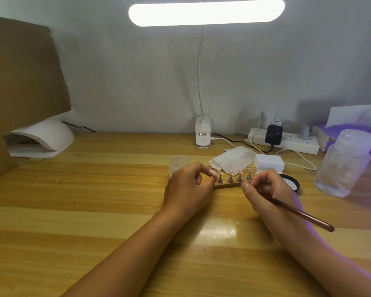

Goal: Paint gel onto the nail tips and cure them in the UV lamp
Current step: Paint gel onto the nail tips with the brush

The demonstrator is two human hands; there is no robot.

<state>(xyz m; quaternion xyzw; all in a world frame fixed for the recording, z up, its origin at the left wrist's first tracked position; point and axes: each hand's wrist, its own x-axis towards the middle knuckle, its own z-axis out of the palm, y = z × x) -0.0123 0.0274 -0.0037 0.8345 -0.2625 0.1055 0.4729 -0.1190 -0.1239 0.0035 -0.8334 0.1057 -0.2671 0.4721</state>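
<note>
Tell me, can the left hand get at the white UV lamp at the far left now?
Probably yes. Only bare table lies between the left hand and the UV lamp. The hand would first have to let go of the nail stand, and it may need a long stretch.

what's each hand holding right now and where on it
Right hand grips the brush near its front end, with the handle free behind. Left hand pinches the leftmost nail tip on the holder; exact contact unclear.

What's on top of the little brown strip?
Metal stands holding pink nail tips. The left hand and right hand cover both ends of the strip, hiding anything there.
</note>
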